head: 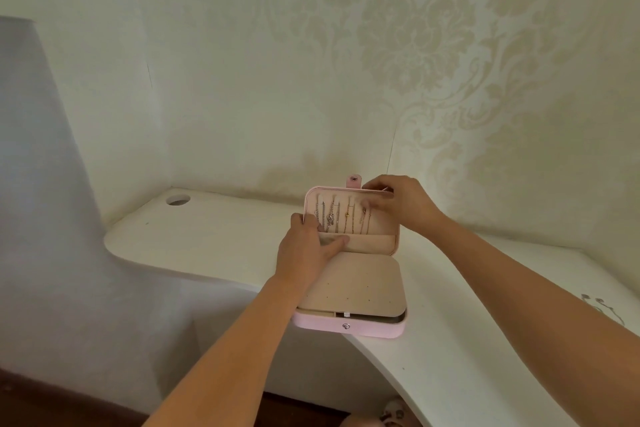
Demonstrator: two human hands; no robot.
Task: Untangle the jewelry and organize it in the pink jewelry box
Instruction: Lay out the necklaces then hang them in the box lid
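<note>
The pink jewelry box (349,328) stands open on the white desk, its lid upright. Several thin chains (346,218) hang side by side from hooks inside the lid, above a beige pocket (370,242). My left hand (308,248) grips the lid's left edge, thumb on the rim and fingers lying across the pocket. My right hand (398,203) is at the lid's top right corner, fingers pinched at the rim near the rightmost chain; whether it holds a chain I cannot tell. A beige perforated panel (356,284) covers the box's lower tray.
The white desk (207,236) curves along a patterned wall, with a round cable hole (178,199) at the far left. More tangled jewelry (602,308) lies on the desk at the right edge. The box overhangs the desk's front edge slightly.
</note>
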